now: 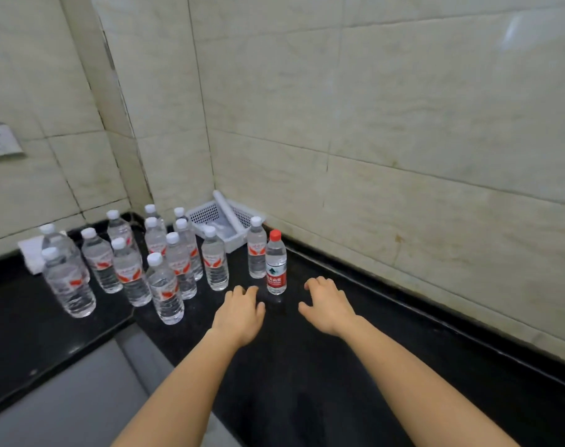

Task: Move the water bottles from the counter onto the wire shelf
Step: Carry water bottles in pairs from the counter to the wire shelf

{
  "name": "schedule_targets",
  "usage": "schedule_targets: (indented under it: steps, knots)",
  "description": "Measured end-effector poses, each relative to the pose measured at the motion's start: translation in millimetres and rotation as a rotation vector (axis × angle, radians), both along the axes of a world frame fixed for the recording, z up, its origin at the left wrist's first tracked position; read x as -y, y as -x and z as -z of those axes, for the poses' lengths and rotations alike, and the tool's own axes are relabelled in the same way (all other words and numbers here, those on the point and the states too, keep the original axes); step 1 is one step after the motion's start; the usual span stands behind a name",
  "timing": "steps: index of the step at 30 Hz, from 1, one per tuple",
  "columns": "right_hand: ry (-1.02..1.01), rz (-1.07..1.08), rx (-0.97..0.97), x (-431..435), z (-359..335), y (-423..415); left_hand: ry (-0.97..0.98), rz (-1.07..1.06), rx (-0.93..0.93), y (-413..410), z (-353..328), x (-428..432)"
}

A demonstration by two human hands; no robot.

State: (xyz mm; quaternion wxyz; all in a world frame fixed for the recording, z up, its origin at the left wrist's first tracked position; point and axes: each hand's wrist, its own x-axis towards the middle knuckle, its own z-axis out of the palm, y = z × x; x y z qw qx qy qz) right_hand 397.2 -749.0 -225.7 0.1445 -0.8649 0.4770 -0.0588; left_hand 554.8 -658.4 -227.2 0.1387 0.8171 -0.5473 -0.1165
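Both hands over black worktop (339, 366), fingers loosely spread, gripping nothing — left hand (242, 312), right hand (328, 309). Red-capped bottle (276, 262) upright between them; white-capped bottles (165, 288) clustered left.

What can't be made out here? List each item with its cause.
Head view:
- Wire shelf: outside the frame, nowhere in view.
- Back-row bottles: bodies and labels hidden by bottles in front.
- White basket: contents blurred, front partly behind bottles.
- Red-capped bottle: label text too small to read.
- Wall socket: cut off by the left edge.
- Left hand, right hand: contact with the counter unclear from above.
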Motion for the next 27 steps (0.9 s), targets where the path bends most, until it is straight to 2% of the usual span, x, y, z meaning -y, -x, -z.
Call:
schedule_targets:
  steps: [9,16,27]
  knots:
    - [-0.018,0.075,-0.036,89,15,-97,0.024,0.07,-0.033,-98,17,92]
    - [-0.001,0.245,0.013,141,25,-151,0.155,0.168,-0.105,-157,34,180]
    - [0.093,0.331,-0.001,172,30,-186,0.135,0.363,-0.059,-191,31,284]
